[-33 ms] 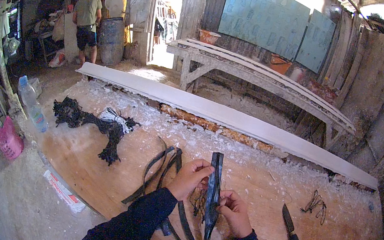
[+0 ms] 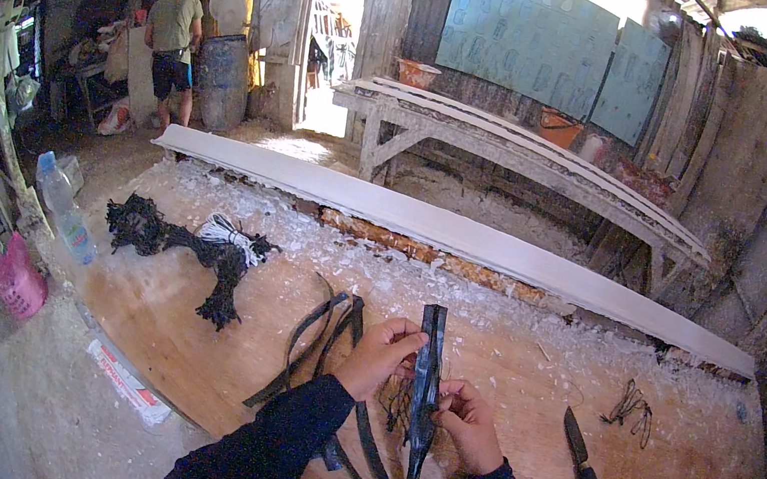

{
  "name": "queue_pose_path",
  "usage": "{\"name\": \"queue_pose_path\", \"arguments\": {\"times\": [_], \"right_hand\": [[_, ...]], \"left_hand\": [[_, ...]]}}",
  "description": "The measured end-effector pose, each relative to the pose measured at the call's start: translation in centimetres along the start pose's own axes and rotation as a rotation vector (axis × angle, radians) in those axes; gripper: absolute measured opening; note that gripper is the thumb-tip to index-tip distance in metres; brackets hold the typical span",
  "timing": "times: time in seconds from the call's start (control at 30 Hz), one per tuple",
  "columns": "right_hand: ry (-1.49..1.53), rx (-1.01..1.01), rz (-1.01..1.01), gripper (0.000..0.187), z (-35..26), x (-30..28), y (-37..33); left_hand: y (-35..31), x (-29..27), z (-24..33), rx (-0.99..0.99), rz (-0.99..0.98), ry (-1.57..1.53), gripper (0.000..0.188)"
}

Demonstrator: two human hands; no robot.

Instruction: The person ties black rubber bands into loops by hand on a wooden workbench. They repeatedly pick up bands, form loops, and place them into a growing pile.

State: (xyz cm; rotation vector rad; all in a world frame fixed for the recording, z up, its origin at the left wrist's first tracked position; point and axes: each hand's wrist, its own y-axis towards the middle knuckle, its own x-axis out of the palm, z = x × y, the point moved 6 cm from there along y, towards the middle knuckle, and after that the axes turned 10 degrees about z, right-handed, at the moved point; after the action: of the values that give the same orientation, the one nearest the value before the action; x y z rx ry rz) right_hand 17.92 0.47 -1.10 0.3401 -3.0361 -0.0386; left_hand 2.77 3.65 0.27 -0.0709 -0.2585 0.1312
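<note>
Between my hands a long black strip, glossy like rubber or plastic, stands lengthwise over the wooden table; it narrows toward its near end. My left hand pinches its left edge near the far end. Lower down, my right hand grips the right edge between thumb and fingers. A small tangle of dark cord lies partly hidden behind the strip. Left of my left hand rest several curved black strips, some running under my sleeve. To the right, a black-handled knife lies beside a loose bunch of thin dark cord.
Bundles of black cord and one of white cord lie on the table's left. A long white moulding borders the far side. A plastic bottle stands at left. Another person stands far back, facing away.
</note>
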Motion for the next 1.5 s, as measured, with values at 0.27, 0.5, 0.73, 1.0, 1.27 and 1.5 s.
{"name": "queue_pose_path", "arguments": {"times": [0.27,0.5,0.73,1.0,1.27,1.5], "right_hand": [[-0.003,-0.092,0.212,0.01,-0.9,-0.8,0.6],[0.154,-0.065,0.223,0.007,-1.7,-1.2,0.5],[0.42,0.128,0.159,0.009,-1.2,-1.0,0.4],[0.476,0.03,0.225,0.006,-1.1,-2.6,1.2],[0.196,0.04,0.222,0.012,-1.3,-2.2,0.9],[0.041,-0.022,0.085,0.012,-0.9,-0.4,0.6]], "left_hand": [[0.1,1.8,-0.9,0.012,-0.274,0.042,0.014],[-0.2,2.3,-1.4,-0.037,-0.354,-0.017,0.015],[-0.5,2.9,-2.1,-0.134,-0.416,-0.087,0.016],[-2.8,4.9,-2.4,-0.094,-0.694,0.269,0.018],[-0.6,3.3,-1.9,0.121,-0.389,0.176,0.015],[-0.1,2.2,-1.3,0.014,-0.246,0.013,0.014]]}}
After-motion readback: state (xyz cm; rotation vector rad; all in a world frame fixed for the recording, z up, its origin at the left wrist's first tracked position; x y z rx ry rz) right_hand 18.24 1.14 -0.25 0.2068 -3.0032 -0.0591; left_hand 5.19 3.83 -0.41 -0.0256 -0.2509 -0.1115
